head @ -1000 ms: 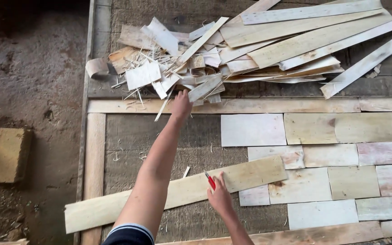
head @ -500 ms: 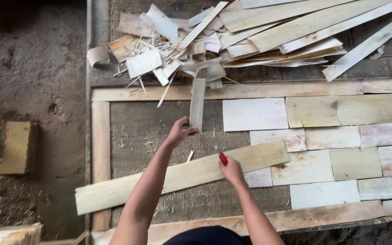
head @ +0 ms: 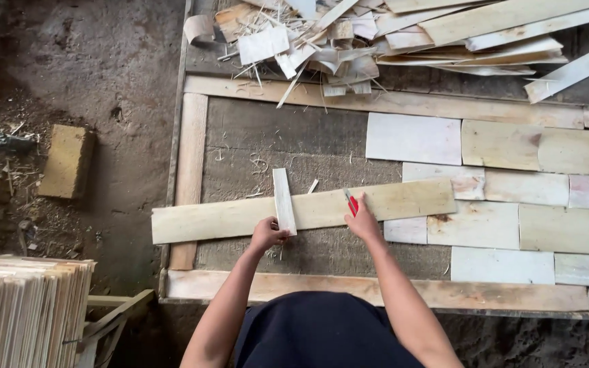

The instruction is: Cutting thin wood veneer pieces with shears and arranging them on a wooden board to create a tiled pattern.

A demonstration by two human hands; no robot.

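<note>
My left hand (head: 267, 235) has brought the narrow veneer strip (head: 283, 201) back onto the long board (head: 240, 217); my right hand (head: 363, 221) grips a red cutter (head: 352, 203).

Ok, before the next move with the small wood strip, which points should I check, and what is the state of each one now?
1. Left hand holds the narrow veneer strip at its lower end: ok.
2. Strip lies across the long board, about square to it: ok.
3. Right hand rests on the long board and holds the red-handled cutter: ok.
4. Cutter blade out or in: cannot tell.
5. Left-hand fingers away from the cutter: ok, the hands are apart.
6. Long board lies flat on the framed work table, its left end over the frame edge: ok.
</note>
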